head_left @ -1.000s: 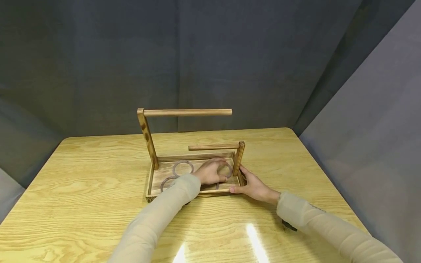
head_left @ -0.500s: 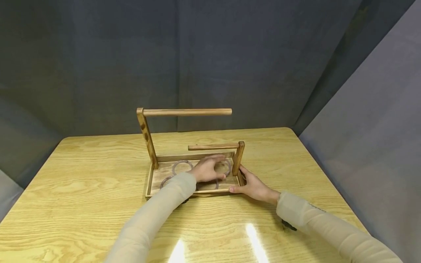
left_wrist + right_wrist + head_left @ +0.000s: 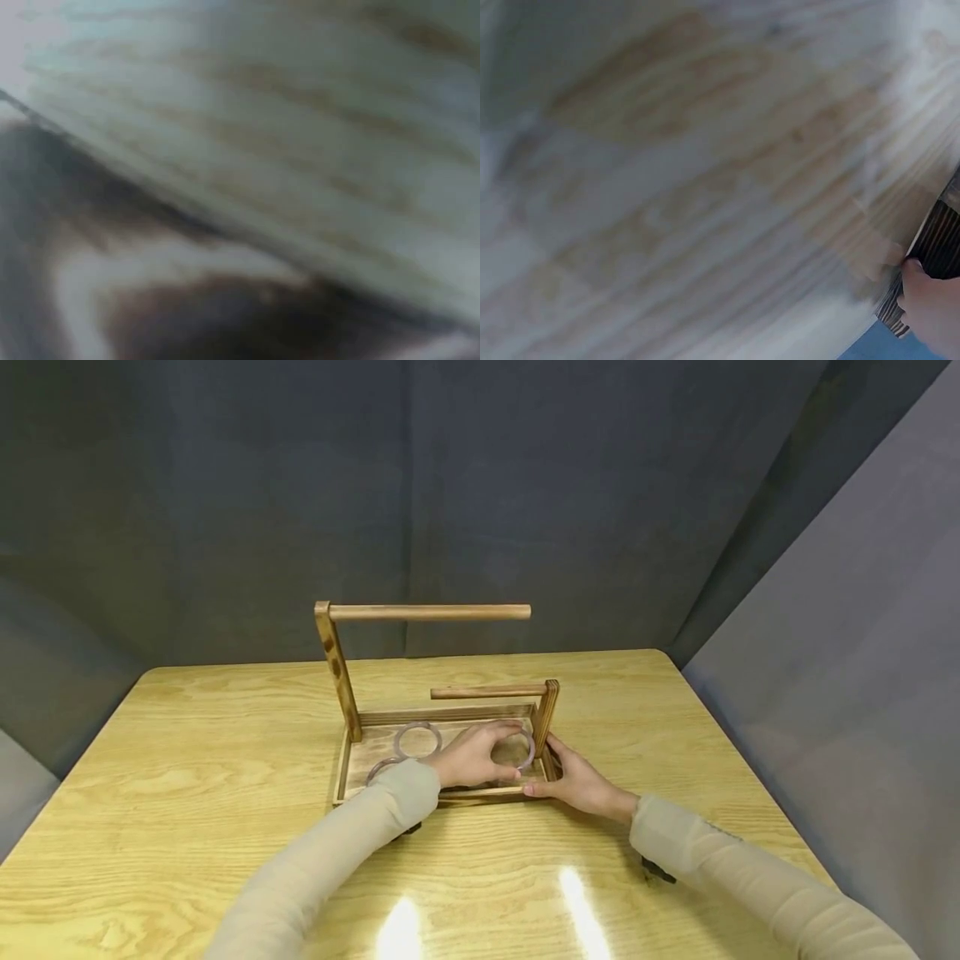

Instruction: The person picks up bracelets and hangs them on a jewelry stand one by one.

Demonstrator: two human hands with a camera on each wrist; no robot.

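Observation:
A wooden tray (image 3: 347, 772) stands on the table, with a tall arm at its left and a shorter one at its right. My left hand (image 3: 471, 758) reaches into the tray's right half, thumb and fingers spread across a pale translucent bangle (image 3: 532, 750) and gripping it at opposite sides. Two more bangles lie at the left: one bangle (image 3: 418, 740) in full sight, the other bangle (image 3: 381, 766) partly under my left sleeve. My right hand (image 3: 581, 783) holds the tray's right front corner, thumb at the front rim. In the right wrist view, fingers (image 3: 930, 304) grip dark-striped wood.
The upper wooden bar (image 3: 431, 612) sticks out rightward from a tall post (image 3: 339, 677). Lower down, a short bar (image 3: 487, 692) extends left from its post (image 3: 546, 720), above my left hand. Wood-grain table (image 3: 187, 793) surrounds the tray; a dark curtain (image 3: 480, 502) hangs behind.
My left hand has shifted slightly on the right-hand bangle, which now sits a little further right. Another bangle seen below this hand earlier is now hidden. My right hand has stayed in place.

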